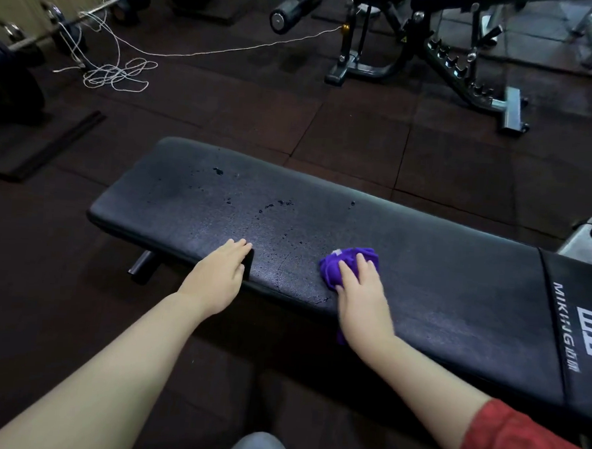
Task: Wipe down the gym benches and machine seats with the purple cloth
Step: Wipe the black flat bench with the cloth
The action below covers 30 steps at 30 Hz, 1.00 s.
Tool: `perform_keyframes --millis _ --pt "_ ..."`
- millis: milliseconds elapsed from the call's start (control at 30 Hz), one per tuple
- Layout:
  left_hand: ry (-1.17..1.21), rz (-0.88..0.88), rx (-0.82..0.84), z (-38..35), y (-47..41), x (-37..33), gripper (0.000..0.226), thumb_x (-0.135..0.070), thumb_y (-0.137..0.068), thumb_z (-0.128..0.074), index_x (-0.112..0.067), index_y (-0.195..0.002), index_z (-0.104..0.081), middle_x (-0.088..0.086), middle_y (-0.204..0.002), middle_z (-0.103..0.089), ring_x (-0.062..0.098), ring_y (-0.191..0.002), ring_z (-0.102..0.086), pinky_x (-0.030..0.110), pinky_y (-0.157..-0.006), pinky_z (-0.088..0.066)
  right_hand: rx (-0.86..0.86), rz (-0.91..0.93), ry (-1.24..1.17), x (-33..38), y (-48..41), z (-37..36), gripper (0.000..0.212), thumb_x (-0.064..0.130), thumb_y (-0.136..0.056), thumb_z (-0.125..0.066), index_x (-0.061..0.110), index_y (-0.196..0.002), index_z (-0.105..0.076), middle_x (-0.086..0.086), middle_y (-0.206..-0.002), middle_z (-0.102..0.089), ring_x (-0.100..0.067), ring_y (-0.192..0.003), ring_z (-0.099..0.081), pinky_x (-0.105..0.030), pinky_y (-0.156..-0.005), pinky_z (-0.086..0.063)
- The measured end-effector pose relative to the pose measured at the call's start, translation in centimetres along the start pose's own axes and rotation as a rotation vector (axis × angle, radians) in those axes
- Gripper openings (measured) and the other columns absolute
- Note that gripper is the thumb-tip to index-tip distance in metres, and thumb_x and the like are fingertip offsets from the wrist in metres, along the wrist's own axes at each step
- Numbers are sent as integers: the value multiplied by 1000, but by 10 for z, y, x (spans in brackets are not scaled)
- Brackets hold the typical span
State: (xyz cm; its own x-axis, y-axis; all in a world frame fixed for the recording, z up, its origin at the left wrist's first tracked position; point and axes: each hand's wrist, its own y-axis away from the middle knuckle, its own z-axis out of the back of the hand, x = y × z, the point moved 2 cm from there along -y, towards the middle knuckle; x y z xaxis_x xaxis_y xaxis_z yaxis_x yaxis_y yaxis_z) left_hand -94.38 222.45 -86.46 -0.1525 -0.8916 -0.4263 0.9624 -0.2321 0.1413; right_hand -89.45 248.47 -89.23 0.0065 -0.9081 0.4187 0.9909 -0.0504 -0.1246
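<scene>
A long black padded bench [440, 266] runs across the view from upper left to lower right, with small dark droplets on its left half. The bunched purple cloth [333, 265] lies on the pad near its front edge. My right hand [363, 296] presses down on the cloth, fingers spread over it, and a corner of the cloth hangs below my wrist. My left hand [220, 275] rests flat on the bench's front edge, to the left of the cloth, holding nothing.
An adjustable bench frame [467, 72] stands on the dark rubber floor beyond the pad. A tangled white cord [117, 74] lies at upper left near a barbell [93, 11] and plates. A flat black bar [48, 146] lies on the floor at left.
</scene>
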Motion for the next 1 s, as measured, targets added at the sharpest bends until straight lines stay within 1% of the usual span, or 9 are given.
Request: perform_keyframes --millis 233,333,433,500,567,633,733,833,1000 --pt "3 4 -48 23 -1 35 49 -15 -100 -37 -19 -149 -32 -6 -156 -28 11 -146 -15 27 -116 -17 47 -37 79 110 -49 -54 50 23 -89 -58 8 -134 -44 -25 -148 -30 -45 -135 -28 -49 -111 -26" --pt "-1 -4 -67 35 -6 54 48 -15 -100 -38 -17 -148 -33 -4 -155 -29 12 -146 -17 27 -116 -17 94 92 89 139 -66 -71 46 25 -95 -49 11 -137 -39 -21 -151 -26 -40 -139 -21 -45 -115 -20" --pt "-9 -22 -60 43 -13 64 48 -15 -100 -39 -17 -148 -34 -3 -155 -31 14 -146 -19 29 -116 -18 146 263 24 144 -69 -69 43 21 -96 -49 12 -138 -43 -17 -151 -28 -37 -141 -22 -44 -116 -21" --pt "-7 -37 -52 44 -16 63 47 -17 -100 -39 -17 -147 -35 -3 -154 -33 14 -145 -20 30 -116 -19 158 307 -16 130 -64 -59 39 18 -95 -51 13 -134 -49 -15 -150 -32 -35 -140 -25 -42 -114 -25" --pt "-11 -69 -40 40 -19 54 47 -18 -100 -40 -17 -146 -37 -3 -153 -34 14 -145 -22 30 -116 -19 121 260 -33 103 -54 -47 37 14 -93 -55 13 -129 -54 -15 -147 -38 -36 -137 -31 -44 -110 -32" --pt "-15 -118 -16 32 -20 38 45 -17 -100 -41 -18 -145 -39 -2 -152 -36 15 -144 -23 32 -117 -20 65 159 -55 67 -42 -31 37 10 -89 -61 11 -126 -58 -16 -143 -44 -38 -133 -39 -46 -107 -36" --pt "-52 -187 49 15 -23 10 45 -18 -100 -39 -21 -145 -39 -5 -154 -33 13 -145 -20 34 -118 -17 9 -10 -34 3 -25 -1 38 6 -85 -64 9 -123 -61 -19 -141 -45 -39 -130 -42 -42 -108 -31" --pt "-91 -232 55 3 -28 -18 46 -19 -100 -37 -23 -146 -37 -8 -155 -30 11 -146 -17 34 -118 -15 -78 -192 -11 -64 -17 35 37 4 -85 -63 6 -122 -62 -21 -141 -44 -42 -128 -43 -43 -106 -33" --pt "-137 -171 42 -9 -30 -36 46 -28 -101 -36 -24 -147 -34 -9 -156 -27 12 -146 -14 36 -117 -15 -173 -407 14 -136 -47 66 36 13 -90 -56 7 -125 -58 -21 -145 -38 -40 -130 -37 -45 -106 -34"
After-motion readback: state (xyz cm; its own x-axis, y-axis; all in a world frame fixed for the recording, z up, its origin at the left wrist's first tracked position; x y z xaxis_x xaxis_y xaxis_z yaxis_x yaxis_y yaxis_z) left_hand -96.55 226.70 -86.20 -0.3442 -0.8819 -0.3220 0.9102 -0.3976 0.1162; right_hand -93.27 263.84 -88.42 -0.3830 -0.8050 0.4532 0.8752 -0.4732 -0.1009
